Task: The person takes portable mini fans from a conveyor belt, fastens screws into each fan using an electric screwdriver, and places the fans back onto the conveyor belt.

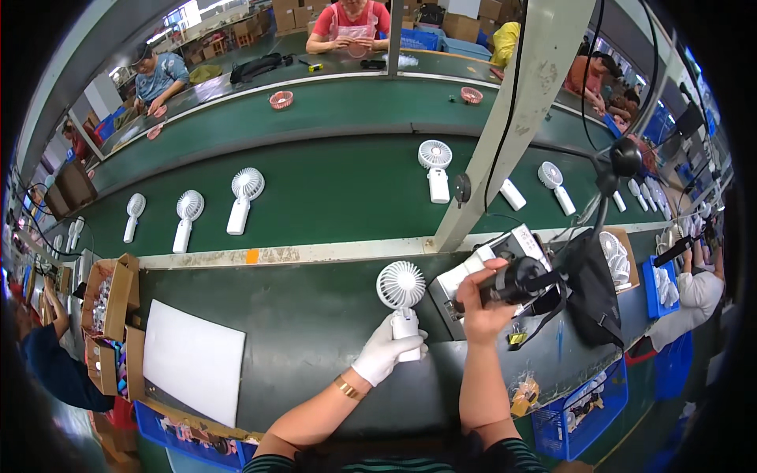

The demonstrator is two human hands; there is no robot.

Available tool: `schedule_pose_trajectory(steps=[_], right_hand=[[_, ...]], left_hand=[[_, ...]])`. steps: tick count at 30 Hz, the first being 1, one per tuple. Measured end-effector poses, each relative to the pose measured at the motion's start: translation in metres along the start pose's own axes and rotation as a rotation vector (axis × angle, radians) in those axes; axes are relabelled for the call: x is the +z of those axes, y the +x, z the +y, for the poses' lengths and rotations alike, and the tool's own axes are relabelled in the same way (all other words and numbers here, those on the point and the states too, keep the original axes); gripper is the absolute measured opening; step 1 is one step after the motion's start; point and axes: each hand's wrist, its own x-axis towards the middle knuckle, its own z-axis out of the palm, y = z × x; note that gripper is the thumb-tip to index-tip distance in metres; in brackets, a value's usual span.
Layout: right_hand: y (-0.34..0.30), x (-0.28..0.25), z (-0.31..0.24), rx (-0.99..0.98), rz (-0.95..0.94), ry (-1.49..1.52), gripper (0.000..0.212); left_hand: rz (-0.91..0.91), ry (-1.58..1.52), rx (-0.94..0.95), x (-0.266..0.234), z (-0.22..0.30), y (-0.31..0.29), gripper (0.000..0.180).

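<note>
My left hand (pixel 388 347), in a white glove, is closed around the handle of a white handheld fan (pixel 401 285). The fan's round grille points up and away from me, above the dark bench. My bare right hand (pixel 482 306) has its fingers curled round the near end of a black cylindrical device (pixel 514 282); its exact kind does not show. Beneath that device lies a white and grey box-shaped apparatus (pixel 448 309), partly hidden by my fingers.
A green conveyor belt (pixel 315 205) carries several white fans past a slanted post (pixel 505 134). A white foam sheet (pixel 193 359) lies at left beside cardboard boxes (pixel 110 311). At right are a black bag (pixel 595 303) and blue crate (pixel 579 418). Co-workers sit across the belts.
</note>
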Motion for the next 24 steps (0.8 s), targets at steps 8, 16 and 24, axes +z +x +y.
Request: schedule_pose_trajectory(steps=[8, 16, 24], right_hand=[[-0.002, 0.016, 0.001, 0.131, -0.081, 0.126, 0.042], [-0.011, 0.023, -0.005, 0.007, -0.070, 0.008, 0.059], [0.001, 0.010, 0.008, -0.105, -0.009, -0.138, 0.036]], left_hand=[[0.037, 0.187, 0.010, 0.000, -0.007, -0.002, 0.039], [0.058, 0.355, 0.009, -0.005, -0.011, -0.002, 0.032], [0.088, 0.363, 0.039, -0.002, -0.010, -0.003, 0.029]])
